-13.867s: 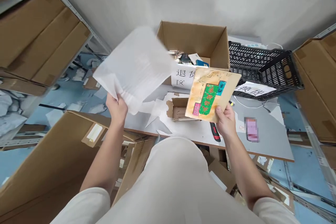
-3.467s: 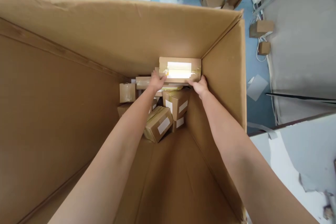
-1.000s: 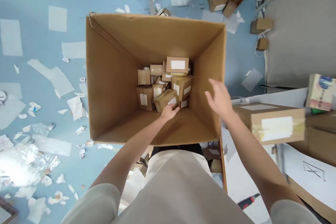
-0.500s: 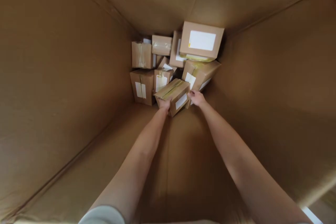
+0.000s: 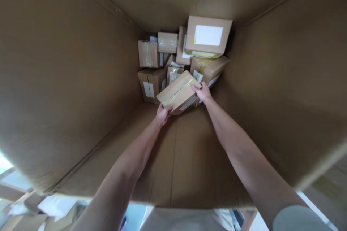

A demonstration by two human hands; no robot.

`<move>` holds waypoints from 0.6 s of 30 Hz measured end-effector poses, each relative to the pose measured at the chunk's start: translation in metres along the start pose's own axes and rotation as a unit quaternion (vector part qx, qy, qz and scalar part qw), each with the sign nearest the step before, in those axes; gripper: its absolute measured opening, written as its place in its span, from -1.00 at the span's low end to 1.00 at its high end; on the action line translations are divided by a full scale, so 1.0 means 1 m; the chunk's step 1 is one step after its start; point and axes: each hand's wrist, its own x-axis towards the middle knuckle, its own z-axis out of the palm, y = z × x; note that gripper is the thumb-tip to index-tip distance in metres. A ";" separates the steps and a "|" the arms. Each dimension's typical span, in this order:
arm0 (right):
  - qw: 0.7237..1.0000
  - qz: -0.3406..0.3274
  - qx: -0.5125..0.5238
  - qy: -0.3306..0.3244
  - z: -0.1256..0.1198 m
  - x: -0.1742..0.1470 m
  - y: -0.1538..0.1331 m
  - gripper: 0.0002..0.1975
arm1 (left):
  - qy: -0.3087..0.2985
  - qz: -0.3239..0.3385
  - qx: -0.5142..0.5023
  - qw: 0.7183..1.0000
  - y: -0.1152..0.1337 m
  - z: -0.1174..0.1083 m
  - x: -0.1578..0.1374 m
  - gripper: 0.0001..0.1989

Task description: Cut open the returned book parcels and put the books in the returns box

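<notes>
A taped cardboard box [image 5: 177, 92], tilted with its taped top toward me, is held between my two hands inside a deep, large carton. My left hand [image 5: 163, 113] is closed on its lower left corner. At its right end, my right hand [image 5: 202, 91] grips the upper corner, fingers over the top edge. A white label strip shows on the box's near side. Just behind it stand a smaller labelled box [image 5: 175, 74] and another box with yellowish tape [image 5: 210, 66], both partly hidden by the held one.
Several taped boxes are stacked at the carton's far end, among them a large one with a white label [image 5: 208, 35] at upper right. On the left sit two boxes, one upper [image 5: 148, 54] and one lower [image 5: 151, 85]. Tall carton walls [image 5: 284, 79] rise on both sides.
The box has been lifted slightly and tipped, so more of its top faces me. My right hand has closed on its right end; my left hand has shifted to its left corner.
</notes>
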 end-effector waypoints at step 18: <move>0.874 -0.372 0.077 0.302 -0.272 -0.469 -0.116 -0.34 | -0.113 0.650 0.194 0.726 0.085 0.010 -0.451 -0.57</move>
